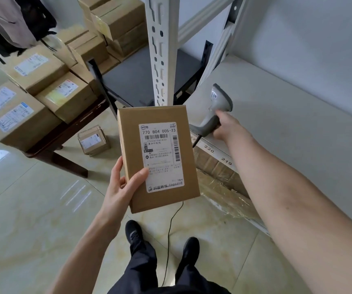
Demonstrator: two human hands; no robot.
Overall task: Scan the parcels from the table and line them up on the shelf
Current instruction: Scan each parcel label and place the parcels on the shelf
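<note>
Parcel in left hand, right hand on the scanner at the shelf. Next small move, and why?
Probably lift the scanner off the shelf and aim it at the barcode on the parcel. The right hand grips its handle while it rests on the shelf, head pointing away; the left hand holds the parcel label-up.

Bare forearms without sleeves, dark trousers [143,270], black lace-up shoes [134,232]
</note>
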